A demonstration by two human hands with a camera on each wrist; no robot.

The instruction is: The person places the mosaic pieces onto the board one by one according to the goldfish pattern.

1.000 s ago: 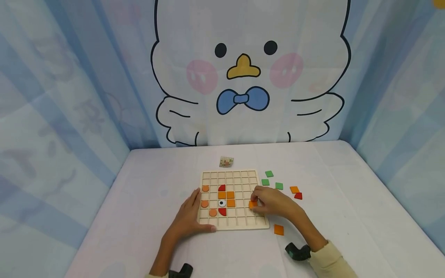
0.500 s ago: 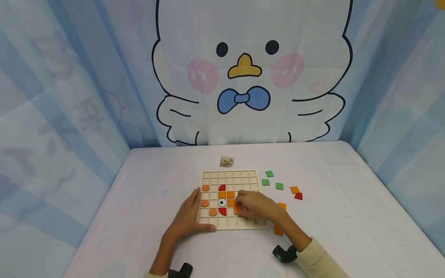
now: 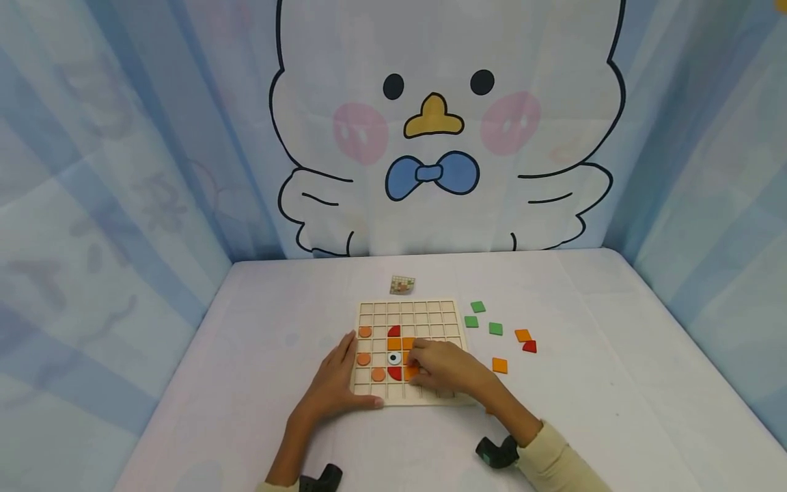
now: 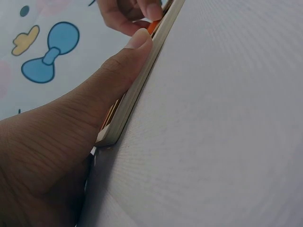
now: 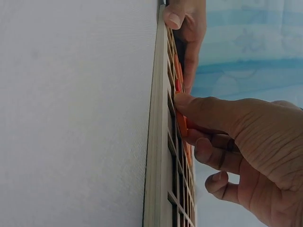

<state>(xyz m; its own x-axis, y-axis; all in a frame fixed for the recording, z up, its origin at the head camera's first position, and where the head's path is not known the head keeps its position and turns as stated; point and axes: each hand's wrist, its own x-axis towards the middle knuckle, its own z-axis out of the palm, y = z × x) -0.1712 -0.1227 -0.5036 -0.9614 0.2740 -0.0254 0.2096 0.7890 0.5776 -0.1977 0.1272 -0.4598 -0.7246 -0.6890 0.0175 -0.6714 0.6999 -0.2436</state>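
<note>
A pale wooden grid board (image 3: 433,318) lies on the table. My left hand (image 3: 332,384) rests at its near left corner, fingers straight along the left side and thumb across the front edge. Between thumb and fingers, my right hand (image 3: 451,369) pinches an orange square tile (image 5: 182,124) over the grid, right of the lower red quarter-round piece (image 3: 394,374). In the right wrist view the tile stands tilted at the cells. On the board lie a white eye piece (image 3: 394,357), an upper red quarter-round piece (image 3: 394,331), orange squares (image 3: 393,344) and orange discs (image 3: 378,374). My fingers partly cover some orange squares.
Right of the board lie green tiles (image 3: 495,329), an orange tile (image 3: 500,365), and another orange tile (image 3: 522,335) touching a red piece (image 3: 529,346). A small patterned card (image 3: 402,285) lies behind the board. Another orange tile is mostly hidden under my right forearm.
My right hand has carried the orange square tile leftward across the board to beside the lower red piece. My left hand has stayed at the board's corner.
</note>
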